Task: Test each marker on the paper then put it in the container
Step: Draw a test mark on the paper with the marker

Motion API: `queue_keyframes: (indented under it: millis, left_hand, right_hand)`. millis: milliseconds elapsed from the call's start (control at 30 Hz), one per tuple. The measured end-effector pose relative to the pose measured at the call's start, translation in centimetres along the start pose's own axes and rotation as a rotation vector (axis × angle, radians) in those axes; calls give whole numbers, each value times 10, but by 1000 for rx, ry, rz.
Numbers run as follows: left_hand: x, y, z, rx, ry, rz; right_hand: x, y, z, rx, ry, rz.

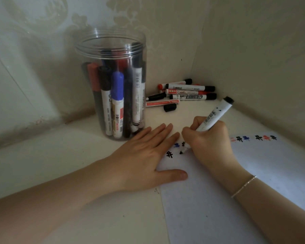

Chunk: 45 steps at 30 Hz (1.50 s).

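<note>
1. Head view: the right hand (pixel 209 138) grips a black marker (pixel 212 117), its tip on the paper (pixel 253 173), testing it.
2. The left hand (pixel 144 155) lies flat with straight fingers, steadying the sheet.
3. The container (pixel 113 85) stands just beyond on the bench (pixel 60 164), in easy reach.

You've got "#"-like marks on the paper (pixel 253 173) — black, blue, red. Marker in your right hand (pixel 211 138) shows a barcode; other marker labels — print too blurry to read.
</note>
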<state>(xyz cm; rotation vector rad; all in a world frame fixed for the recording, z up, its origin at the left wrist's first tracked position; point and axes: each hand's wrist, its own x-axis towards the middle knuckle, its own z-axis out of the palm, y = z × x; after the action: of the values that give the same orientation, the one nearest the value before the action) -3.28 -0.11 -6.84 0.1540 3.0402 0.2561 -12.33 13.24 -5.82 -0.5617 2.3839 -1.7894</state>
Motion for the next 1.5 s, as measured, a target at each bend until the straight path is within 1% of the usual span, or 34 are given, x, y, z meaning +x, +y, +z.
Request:
queue_keyframes:
  millis: [133,267,567,733,1000,1133,1267,1367,1500]
  left_hand:
    - [0,1,-1,18,-21,-9]
    - [1,1,-1,28,-22,-3]
    - [1,-1,1,30,-25,-3]
    - [1,-1,2,39,-14,-5]
    - [1,-1,2,22,-7,1]
    - [-1,0,3,16,8,5]
    - [-2,0,0,-43,30,33]
    - [-1,-2,1,-32,44,39]
    - [0,-2,1,0,2,34]
  right_hand:
    - [-2,0,-1,-25,17,-35]
    - [0,-2,-3,53,-22,-6]
    - [1,-1,-2,-6,-65,18]
    - [2,2,-1,28,7,0]
    - [1,2,0,0,-4,-17]
    - [2,2,-4,103,33,7]
    - [2,1,-4,111,-4,20]
    - [2,1,-3,81,-25,8]
    - [1,2,-2,49,-35,-14]
